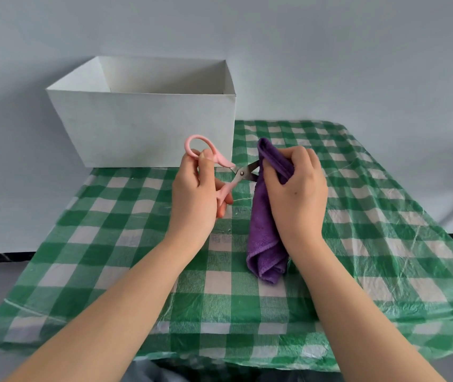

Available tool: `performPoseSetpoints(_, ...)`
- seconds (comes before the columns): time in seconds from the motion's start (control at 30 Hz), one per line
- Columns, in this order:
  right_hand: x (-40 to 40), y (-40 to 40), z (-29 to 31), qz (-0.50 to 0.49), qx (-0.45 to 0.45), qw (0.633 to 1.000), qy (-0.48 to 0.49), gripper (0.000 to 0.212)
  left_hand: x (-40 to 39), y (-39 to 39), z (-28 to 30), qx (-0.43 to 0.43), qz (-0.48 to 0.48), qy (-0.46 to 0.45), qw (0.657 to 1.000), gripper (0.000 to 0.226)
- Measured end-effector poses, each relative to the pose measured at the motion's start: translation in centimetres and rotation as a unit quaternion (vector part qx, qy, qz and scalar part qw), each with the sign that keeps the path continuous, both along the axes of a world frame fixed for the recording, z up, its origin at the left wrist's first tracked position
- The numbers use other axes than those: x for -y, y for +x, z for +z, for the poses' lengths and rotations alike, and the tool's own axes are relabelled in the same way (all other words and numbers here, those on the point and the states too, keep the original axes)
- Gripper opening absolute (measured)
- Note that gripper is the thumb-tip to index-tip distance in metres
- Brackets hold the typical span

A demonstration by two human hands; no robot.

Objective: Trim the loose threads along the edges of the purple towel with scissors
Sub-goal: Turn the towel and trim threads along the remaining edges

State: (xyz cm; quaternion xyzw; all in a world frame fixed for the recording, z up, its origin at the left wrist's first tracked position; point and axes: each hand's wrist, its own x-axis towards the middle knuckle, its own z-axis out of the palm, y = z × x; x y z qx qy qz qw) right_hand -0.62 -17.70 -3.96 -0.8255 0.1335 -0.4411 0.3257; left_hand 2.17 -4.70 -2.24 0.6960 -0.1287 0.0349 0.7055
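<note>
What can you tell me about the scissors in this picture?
The scissors are small, with pink plastic loop handles and short grey metal blades. The blades stand open, pointing right at the edge of the purple towel. The left hand holds them in the air above the checked tablecloth, fingers through the handles. Whether the blades touch the towel is unclear.

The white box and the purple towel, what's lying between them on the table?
Nothing lies there: in the head view, only bare checked tablecloth separates the white box from the purple towel, which the right hand holds up.
</note>
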Motion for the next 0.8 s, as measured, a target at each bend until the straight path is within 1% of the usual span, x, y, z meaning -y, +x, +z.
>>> performPoseSetpoints(0.07,-0.2,-0.4,0.1,0.020,0.041,0.998,0.032,0.010,0.0,0.2,0.1,-0.011,0.004,-0.001,1.000,0.026)
performPoseSetpoints(0.1,-0.3,-0.5,0.2,0.036,0.046,0.998,0.037,0.010,0.0,0.2,0.1,-0.016,0.006,-0.001,1.000,0.026)
performPoseSetpoints(0.17,-0.6,-0.4,0.1,0.073,0.028,0.997,0.009,0.010,0.0,0.4,0.0,-0.021,0.007,-0.004,1.000,0.026)
performPoseSetpoints(0.23,-1.0,-0.2,-0.2,0.089,0.001,0.995,-0.037,0.011,0.0,0.4,0.0,-0.019,0.001,-0.005,1.000,0.027)
performPoseSetpoints(0.33,-0.9,0.1,-0.3,0.051,-0.011,0.996,-0.070,0.012,0.0,0.3,0.0,-0.019,-0.016,-0.011,1.000,0.028)
performPoseSetpoints(0.43,0.0,0.1,0.1,0.014,-0.023,0.999,-0.027,0.013,-0.1,0.2,0.3,-0.033,-0.017,-0.015,0.999,0.027)
performPoseSetpoints(0.57,0.4,-1.0,1.5,0.052,0.007,0.997,0.058,0.009,-0.3,-0.3,0.6,-0.046,-0.011,-0.017,0.999,0.026)
performPoseSetpoints(0.6,0.0,-1.5,1.9,0.068,0.014,0.995,0.065,0.008,-0.5,-0.5,0.6,-0.049,-0.007,-0.016,0.999,0.028)
performPoseSetpoints(0.67,-1.1,-2.6,2.4,0.094,0.019,0.995,0.032,0.008,-0.8,-1.0,0.7,-0.063,0.000,-0.026,0.998,0.034)
performPoseSetpoints(0.73,-2.5,-3.5,2.4,0.109,0.009,0.993,-0.043,0.010,-1.0,-1.9,0.8,-0.072,0.005,-0.045,0.996,0.034)
performPoseSetpoints(0.8,-3.5,-3.7,1.8,0.100,-0.006,0.990,-0.104,0.011,-1.0,-2.7,0.9,-0.072,0.017,-0.059,0.996,0.031)
